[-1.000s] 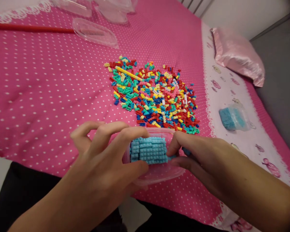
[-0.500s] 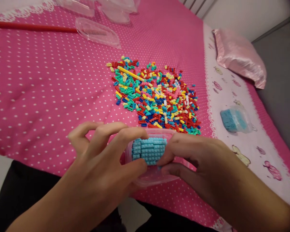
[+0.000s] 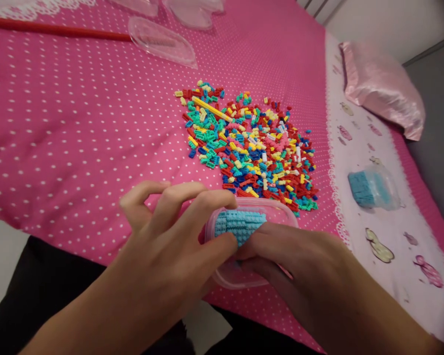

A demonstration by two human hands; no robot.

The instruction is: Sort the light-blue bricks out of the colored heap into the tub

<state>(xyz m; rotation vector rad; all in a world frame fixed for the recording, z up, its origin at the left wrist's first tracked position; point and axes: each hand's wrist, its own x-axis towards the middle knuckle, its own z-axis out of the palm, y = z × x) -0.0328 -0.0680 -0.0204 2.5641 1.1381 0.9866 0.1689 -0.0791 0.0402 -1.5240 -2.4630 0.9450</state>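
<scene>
A clear plastic container [image 3: 244, 282] sits at the bed's near edge, with rows of light blue building bricks [image 3: 240, 224] packed side by side in its far left part. My left hand [image 3: 177, 236] grips the container's left side, its fingers curled over the far rim and its thumb against the bricks. Inside the container, my right hand [image 3: 274, 249] is closed in a pinch beside the packed rows. A bit of blue shows by its fingertips, but the fingers mostly hide what they hold.
Beyond the container spreads a pile of loose multicoloured bricks [image 3: 255, 153] on the pink dotted bedsheet [image 3: 77, 123]. At right lies another clear container with blue bricks [image 3: 372, 187], below a pink pillow [image 3: 385, 88]. A clear plastic piece [image 3: 163, 42] and a red stick [image 3: 59, 28] lie at upper left.
My right hand has moved further left and down into the container, covering more of the blue bricks. My left hand keeps its hold. The whole view has shifted slightly.
</scene>
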